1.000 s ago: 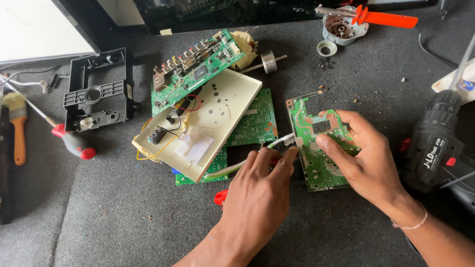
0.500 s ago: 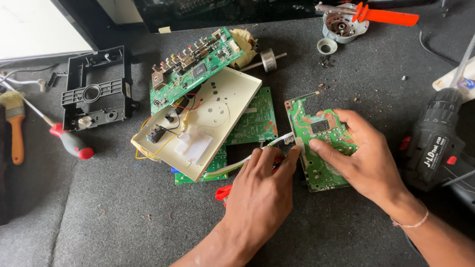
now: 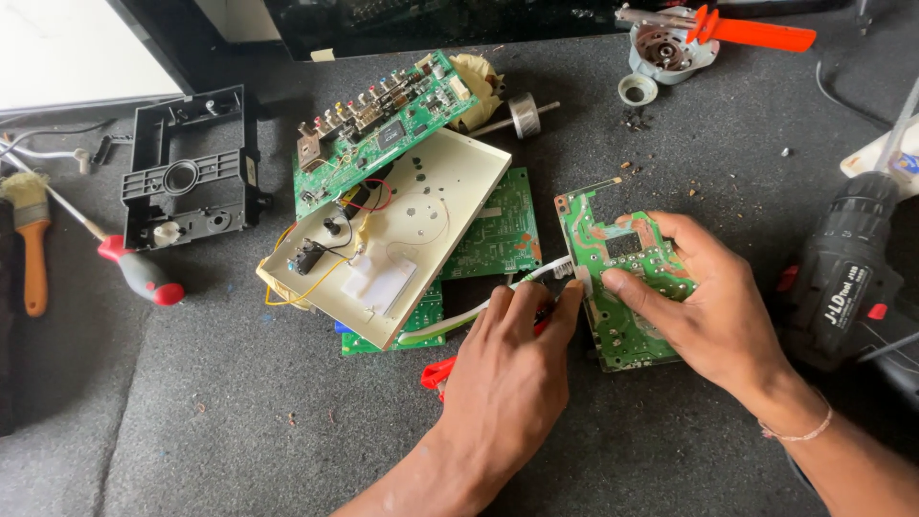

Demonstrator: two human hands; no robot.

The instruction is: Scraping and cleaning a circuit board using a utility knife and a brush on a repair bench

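- Since the earlier frame, your hands have hardly moved; only the view has shifted a little, and your right fingers sit slightly lower on the board.
- Your left hand point(image 3: 512, 369) is at 6 o'clock of the view. Its fingertips are pinched on the end of a white flat cable point(image 3: 479, 308), just where it meets the board edge.
- Your right hand point(image 3: 713, 311) lies at 4 o'clock, with fingers pressed flat on top of the small green circuit board point(image 3: 613, 335), holding it on the dark mat point(image 3: 239, 421).
- Both hands are close together, almost touching at the cable end.
- At 10 o'clock from the board lies a cream panel point(image 3: 421, 220) with wires, on top of other green boards.
- At 3 o'clock stands a black cordless drill point(image 3: 847, 278).
- At 9 o'clock lie a red-handled screwdriver point(image 3: 134, 273) and a brush point(image 3: 31, 239).
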